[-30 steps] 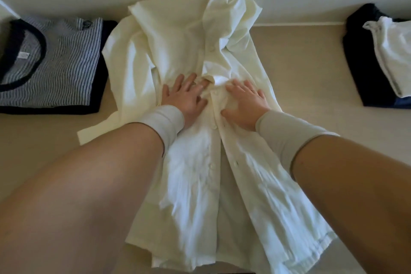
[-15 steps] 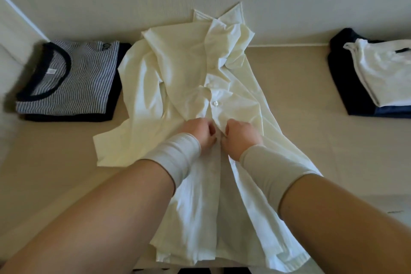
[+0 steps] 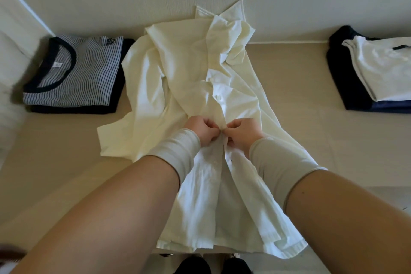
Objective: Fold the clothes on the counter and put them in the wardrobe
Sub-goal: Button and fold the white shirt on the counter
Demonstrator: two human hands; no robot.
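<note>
White shirt (image 3: 189, 78) lying mid-bench (image 3: 300, 95), collar at 12 o'clock. Left hand (image 3: 201, 130) and right hand (image 3: 241, 132) both pinching placket, probably buttoning. Tip imo: keeping edges lined up, fabric flat, no tugging.

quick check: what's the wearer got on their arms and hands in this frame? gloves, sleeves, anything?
No gloves: the left hand and right hand are bare. Each wrist wears a snug, light grey-beige knit band, the left wristband finely ribbed and the right wristband smoother. Above the bands the forearms are uncovered. No watch, rings or markings show.
</note>
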